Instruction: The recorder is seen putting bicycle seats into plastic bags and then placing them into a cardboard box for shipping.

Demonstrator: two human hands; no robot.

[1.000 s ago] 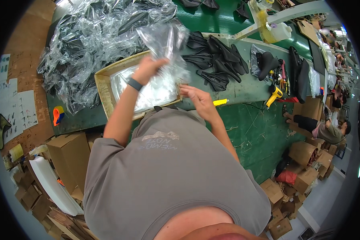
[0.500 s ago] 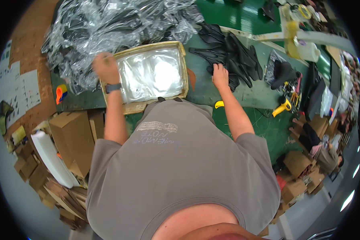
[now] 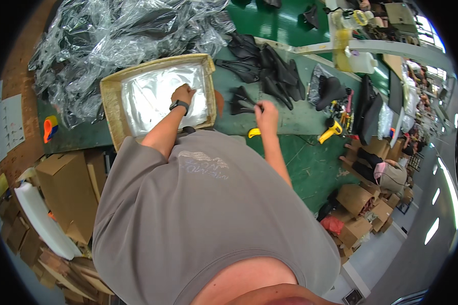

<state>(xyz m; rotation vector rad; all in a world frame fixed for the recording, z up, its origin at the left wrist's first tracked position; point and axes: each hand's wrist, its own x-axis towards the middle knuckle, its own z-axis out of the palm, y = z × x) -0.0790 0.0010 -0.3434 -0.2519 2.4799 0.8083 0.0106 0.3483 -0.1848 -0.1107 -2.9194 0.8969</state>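
Your right hand point(image 3: 267, 118) is nearly closed, thumb and fingers drawn together at the near end of a black saddle point(image 3: 243, 100); the fingertips meet the saddle's edge, though whether they grip it firmly cannot be told. This saddle lies at the bench's near side, between your right hand and the box point(image 3: 110, 104). Your left hand point(image 3: 183, 94) is over the right part of the box, its fingers curled and partly hidden, at the surface of the clear bags point(image 3: 150, 99); whether it has hold of a bag cannot be told. A dark watch point(image 3: 179, 104) circles your left wrist. The bags lie flat and fill most of the box floor. Just beyond the black saddle, further saddles point(image 3: 280, 76) lie heaped together on the green bench point(image 3: 303, 116). A yellow cutter point(image 3: 254, 132) lies near your right wrist, at the bench edge. Behind the box and to its left spreads a large mound of wrapped saddles point(image 3: 137, 35) in crinkled clear plastic. Farther right lie a padded saddle point(image 3: 330, 94) and a yellow heat gun point(image 3: 331, 131); at far left stands an orange and blue tape dispenser point(image 3: 50, 128).
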